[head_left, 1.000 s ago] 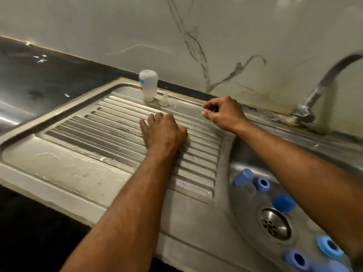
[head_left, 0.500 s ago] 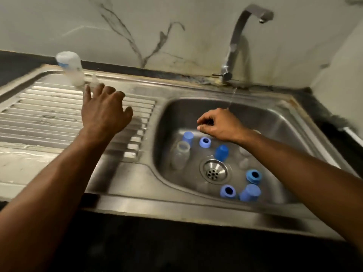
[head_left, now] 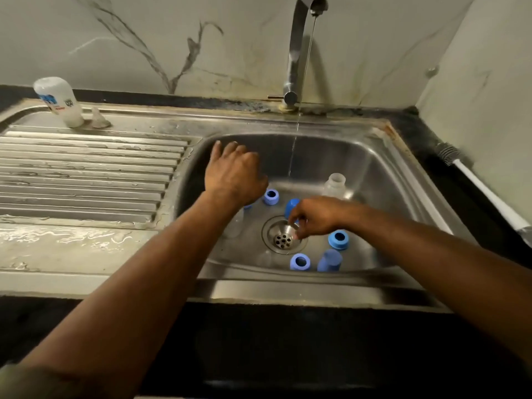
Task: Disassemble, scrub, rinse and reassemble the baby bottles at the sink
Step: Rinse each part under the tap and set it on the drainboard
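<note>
Several baby-bottle parts lie in the steel sink basin (head_left: 374, 174). Blue collar rings (head_left: 271, 196) (head_left: 339, 239) (head_left: 300, 261) and blue caps (head_left: 292, 207) (head_left: 329, 260) surround the drain (head_left: 282, 240). One clear bottle (head_left: 334, 184) stands at the back right; another clear bottle (head_left: 236, 223) lies partly under my left wrist. My left hand (head_left: 234, 175) hovers over the basin's left side, fingers relaxed, holding nothing. My right hand (head_left: 315, 216) is low over the drain, fingertips pinching what looks like a small clear nipple (head_left: 296, 229).
A thin stream runs from the tap (head_left: 296, 47) into the basin. An upturned white bottle (head_left: 59, 102) and a clear nipple (head_left: 99, 120) stand at the back of the ribbed drainboard (head_left: 86, 174). A bottle brush (head_left: 478, 188) lies on the dark counter at right.
My view swung from the drainboard to the basin. My left hand moved right, over the basin. My right hand dropped to the drain and closed on a small clear piece.
</note>
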